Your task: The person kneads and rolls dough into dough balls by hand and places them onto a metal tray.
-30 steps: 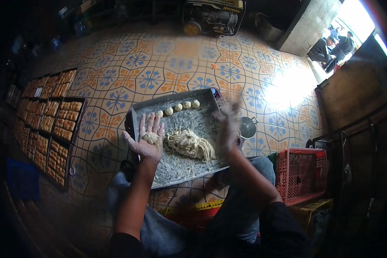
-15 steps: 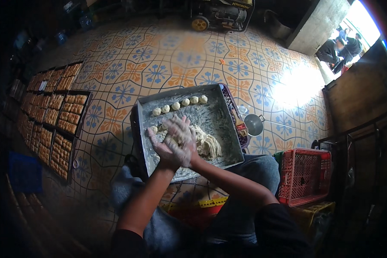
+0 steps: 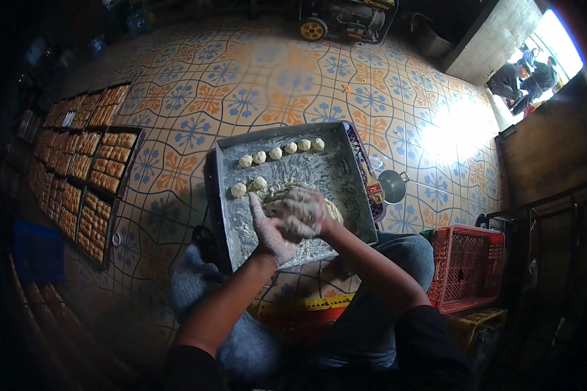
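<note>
A floured metal tray [image 3: 349, 176] rests across my knees over a patterned tile floor. Several small dough balls [image 3: 282, 152] line its far edge, and two more [image 3: 248, 187] sit at its left. My left hand [image 3: 266, 228] and my right hand [image 3: 301, 212], both white with flour, are pressed together palm to palm above a pile of dough [image 3: 331, 210] in the tray's middle. A piece of dough appears squeezed between the palms, mostly hidden.
Dark trays of baked golden pastries [image 3: 88, 163] cover the floor at left. A small metal pot [image 3: 392, 186] stands right of the tray. A red plastic crate [image 3: 466, 267] sits by my right knee. A generator [image 3: 349, 16] stands at the back; people sit in the bright doorway [image 3: 525, 75].
A second ago my hands were apart, the left on the tray and the right raised. They have come together over the dough pile and now press against each other.
</note>
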A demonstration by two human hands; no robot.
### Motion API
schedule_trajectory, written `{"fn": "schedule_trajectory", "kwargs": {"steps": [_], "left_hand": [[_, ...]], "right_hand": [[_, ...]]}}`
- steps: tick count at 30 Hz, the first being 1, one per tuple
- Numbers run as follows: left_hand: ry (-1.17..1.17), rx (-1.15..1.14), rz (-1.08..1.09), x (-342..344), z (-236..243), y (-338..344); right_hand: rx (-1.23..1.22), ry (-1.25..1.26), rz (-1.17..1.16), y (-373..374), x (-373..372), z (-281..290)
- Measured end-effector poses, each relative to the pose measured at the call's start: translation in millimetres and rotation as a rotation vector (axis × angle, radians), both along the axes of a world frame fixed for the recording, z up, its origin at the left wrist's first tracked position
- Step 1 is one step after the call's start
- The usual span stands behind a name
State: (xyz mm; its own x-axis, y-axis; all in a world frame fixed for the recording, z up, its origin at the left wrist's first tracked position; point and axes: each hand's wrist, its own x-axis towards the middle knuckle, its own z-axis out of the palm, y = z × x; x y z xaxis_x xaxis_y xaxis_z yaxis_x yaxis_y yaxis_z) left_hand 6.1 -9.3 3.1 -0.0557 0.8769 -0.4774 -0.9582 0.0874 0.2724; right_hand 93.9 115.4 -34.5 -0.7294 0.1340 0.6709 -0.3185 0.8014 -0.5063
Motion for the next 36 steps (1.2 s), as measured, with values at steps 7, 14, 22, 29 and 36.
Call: {"fn": "schedule_trajectory", "kwargs": {"steps": [7, 14, 22, 29, 36], "left_hand": [[-0.147, 0.441, -0.021, -3, -25, 9], [0.275, 0.342, 0.182, 0, -63, 19], [0.127, 0.137, -0.014, 2, -11, 10], [-0.317, 0.582, 0.038, -17, -25, -6], [-0.076, 0.488, 0.032, -6, -8, 17]], "right_hand": [[0.019, -0.064, -0.549, -41, -6, -9], [-0.194, -0.059, -0.437, -51, -24, 7], [-0.046, -0.166, -0.139, -2, 3, -14], [-0.014, -0.258, -0.504, -39, -20, -3], [-0.124, -0.237, -0.482, -51, -4, 45]]}}
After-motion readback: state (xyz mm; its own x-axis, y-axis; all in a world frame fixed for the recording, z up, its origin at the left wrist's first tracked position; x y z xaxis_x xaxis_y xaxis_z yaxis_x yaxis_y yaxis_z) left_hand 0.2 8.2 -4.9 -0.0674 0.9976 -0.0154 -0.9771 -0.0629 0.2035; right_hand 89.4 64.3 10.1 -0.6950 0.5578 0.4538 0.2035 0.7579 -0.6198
